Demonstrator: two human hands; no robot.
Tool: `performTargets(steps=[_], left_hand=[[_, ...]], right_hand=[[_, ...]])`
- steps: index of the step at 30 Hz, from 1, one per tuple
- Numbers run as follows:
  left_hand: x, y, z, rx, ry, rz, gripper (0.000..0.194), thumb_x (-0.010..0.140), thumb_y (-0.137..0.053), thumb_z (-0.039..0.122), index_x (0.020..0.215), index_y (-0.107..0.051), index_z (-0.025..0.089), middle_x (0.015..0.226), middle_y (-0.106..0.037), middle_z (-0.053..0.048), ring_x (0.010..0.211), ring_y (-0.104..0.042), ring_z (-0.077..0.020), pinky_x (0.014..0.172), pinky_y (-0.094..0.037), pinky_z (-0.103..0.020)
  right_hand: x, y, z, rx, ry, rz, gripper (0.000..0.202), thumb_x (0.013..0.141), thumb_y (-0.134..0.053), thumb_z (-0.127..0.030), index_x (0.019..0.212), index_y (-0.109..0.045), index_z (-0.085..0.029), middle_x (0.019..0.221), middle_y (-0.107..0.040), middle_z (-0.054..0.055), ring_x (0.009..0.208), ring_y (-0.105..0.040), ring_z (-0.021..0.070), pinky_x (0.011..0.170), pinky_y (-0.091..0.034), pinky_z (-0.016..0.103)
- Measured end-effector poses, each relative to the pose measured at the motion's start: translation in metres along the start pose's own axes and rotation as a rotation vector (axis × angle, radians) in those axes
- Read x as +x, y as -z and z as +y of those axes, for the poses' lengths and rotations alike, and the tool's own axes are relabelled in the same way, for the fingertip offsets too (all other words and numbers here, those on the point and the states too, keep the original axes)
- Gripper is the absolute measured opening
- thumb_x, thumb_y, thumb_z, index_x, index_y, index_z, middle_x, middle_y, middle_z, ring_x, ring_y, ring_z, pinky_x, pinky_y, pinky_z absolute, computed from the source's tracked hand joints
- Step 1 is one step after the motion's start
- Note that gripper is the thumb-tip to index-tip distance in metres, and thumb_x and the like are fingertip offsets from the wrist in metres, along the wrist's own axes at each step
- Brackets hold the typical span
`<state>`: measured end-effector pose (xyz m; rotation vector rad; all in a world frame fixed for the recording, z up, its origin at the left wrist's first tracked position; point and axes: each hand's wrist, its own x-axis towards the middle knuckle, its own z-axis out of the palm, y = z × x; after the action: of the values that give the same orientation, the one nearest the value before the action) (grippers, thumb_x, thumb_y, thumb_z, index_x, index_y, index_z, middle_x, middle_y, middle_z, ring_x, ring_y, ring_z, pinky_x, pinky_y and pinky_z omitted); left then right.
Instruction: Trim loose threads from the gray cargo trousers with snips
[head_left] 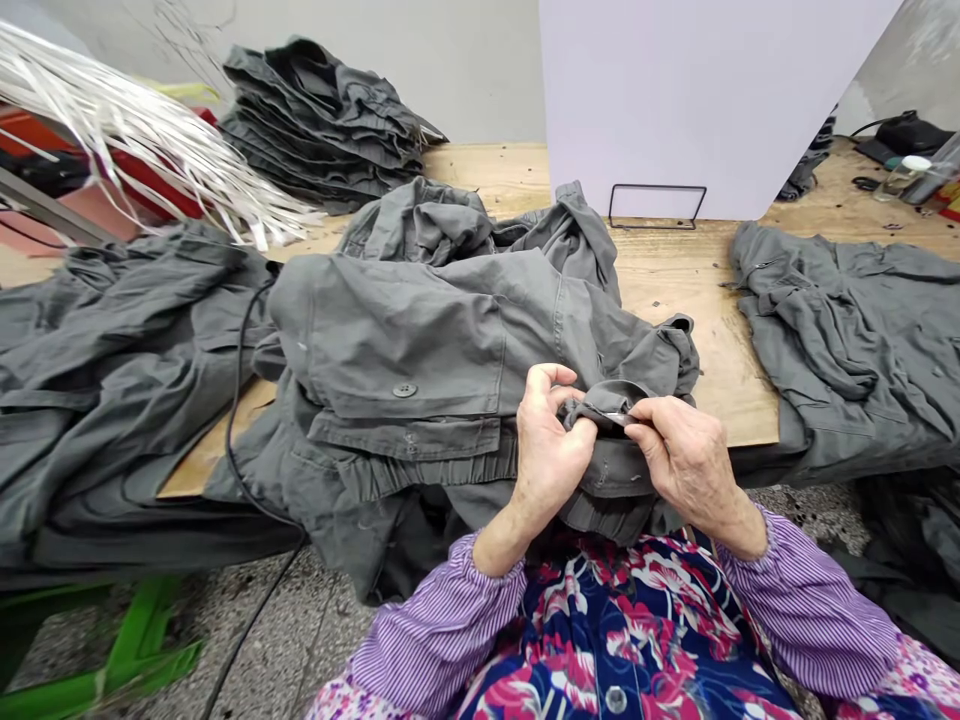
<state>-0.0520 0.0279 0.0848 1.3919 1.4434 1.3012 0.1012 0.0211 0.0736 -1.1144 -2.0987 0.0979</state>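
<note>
A dark grey garment (420, 330) lies bunched over the table's front edge, showing a buttoned patch pocket, a flap and a gathered elastic band. My left hand (551, 435) is closed on a folded edge of it, thumb and fingers pinching the cloth. From the other side, my right hand (686, 455) pinches a small silvery tool (619, 418) against the same fold. Its tip lies at the cloth, and the rest is hidden by my fingers. A dark button (405, 390) sits on the pocket, left of my hands.
More grey garments lie at the left (127, 340) and right (855, 340); a folded stack (322, 125) stands behind. White strips (157, 140) hang at upper left. A black cable (238, 420) runs over the table edge. A white board (705, 100) stands at the back.
</note>
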Motion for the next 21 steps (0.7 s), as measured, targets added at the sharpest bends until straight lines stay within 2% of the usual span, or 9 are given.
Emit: performTargets(steps=[5, 10, 12, 14, 16, 18, 20, 21], left_hand=[[-0.001, -0.001, -0.001, 0.022, -0.009, 0.001, 0.035, 0.062, -0.049, 0.005, 0.093, -0.040, 0.021, 0.069, -0.059, 0.004, 0.065, -0.055, -0.0117, 0.067, -0.040, -0.024], [-0.004, -0.002, -0.001, 0.052, -0.044, 0.002, 0.036, 0.062, -0.049, 0.004, 0.093, -0.040, 0.020, 0.069, -0.059, 0.004, 0.065, -0.056, -0.0117, 0.067, -0.041, -0.025], [-0.005, -0.001, -0.002, 0.059, -0.079, 0.007, 0.037, 0.063, -0.051, 0.005, 0.095, -0.040, 0.020, 0.073, -0.059, 0.003, 0.067, -0.057, -0.0117, 0.069, -0.043, -0.025], [-0.009, 0.000, -0.004, 0.075, -0.132, 0.049, 0.041, 0.063, -0.054, 0.006, 0.099, -0.040, 0.020, 0.082, -0.059, 0.001, 0.077, -0.058, -0.0129, 0.075, -0.045, -0.027], [-0.015, 0.003, -0.009, 0.122, -0.188, 0.151, 0.044, 0.064, -0.060, 0.010, 0.103, -0.042, 0.020, 0.095, -0.057, -0.003, 0.089, -0.058, -0.0151, 0.083, -0.045, -0.030], [-0.025, 0.008, -0.016, 0.189, -0.244, 0.303, 0.046, 0.063, -0.067, 0.017, 0.103, -0.044, 0.020, 0.101, -0.054, -0.004, 0.095, -0.055, -0.0168, 0.086, -0.044, -0.032], [-0.041, 0.014, -0.023, 0.227, -0.277, 0.429, 0.043, 0.063, -0.071, 0.022, 0.097, -0.047, 0.019, 0.093, -0.053, -0.002, 0.086, -0.055, -0.0150, 0.080, -0.046, -0.031], [-0.050, 0.016, -0.025, 0.227, -0.259, 0.447, 0.038, 0.063, -0.072, 0.024, 0.093, -0.047, 0.019, 0.086, -0.052, -0.001, 0.078, -0.055, -0.0130, 0.073, -0.047, -0.028]], right_hand=[[0.004, 0.002, -0.004, -0.099, 0.016, 0.031, 0.017, 0.092, -0.044, -0.029, 0.089, -0.053, -0.015, 0.074, -0.058, 0.005, 0.069, -0.051, 0.0165, 0.062, -0.038, 0.028], [0.007, 0.001, -0.007, -0.164, 0.037, -0.006, 0.018, 0.092, -0.044, -0.028, 0.085, -0.055, -0.016, 0.074, -0.059, 0.005, 0.067, -0.049, 0.0160, 0.060, -0.035, 0.028], [0.007, 0.001, -0.006, -0.042, -0.013, -0.014, 0.016, 0.092, -0.045, -0.027, 0.083, -0.055, -0.017, 0.075, -0.059, 0.004, 0.067, -0.050, 0.0146, 0.062, -0.036, 0.027], [0.005, 0.003, -0.004, 0.206, -0.117, -0.055, 0.015, 0.091, -0.045, -0.027, 0.082, -0.054, -0.018, 0.073, -0.057, 0.002, 0.065, -0.050, 0.0126, 0.060, -0.037, 0.025], [0.003, 0.005, -0.002, 0.508, -0.255, -0.120, 0.017, 0.091, -0.044, -0.029, 0.081, -0.053, -0.019, 0.068, -0.052, -0.001, 0.060, -0.047, 0.0102, 0.056, -0.035, 0.023], [0.000, 0.007, 0.001, 0.723, -0.371, -0.140, 0.019, 0.092, -0.043, -0.033, 0.084, -0.053, -0.019, 0.067, -0.048, -0.002, 0.058, -0.043, 0.0089, 0.053, -0.034, 0.022], [-0.001, 0.009, 0.004, 0.788, -0.420, -0.111, 0.020, 0.090, -0.046, -0.037, 0.096, -0.054, -0.020, 0.070, -0.046, -0.002, 0.060, -0.042, 0.0088, 0.054, -0.034, 0.022], [-0.001, 0.008, 0.005, 0.771, -0.415, -0.103, 0.026, 0.088, -0.051, -0.039, 0.106, -0.053, -0.020, 0.070, -0.045, -0.003, 0.060, -0.042, 0.0088, 0.054, -0.033, 0.022]])
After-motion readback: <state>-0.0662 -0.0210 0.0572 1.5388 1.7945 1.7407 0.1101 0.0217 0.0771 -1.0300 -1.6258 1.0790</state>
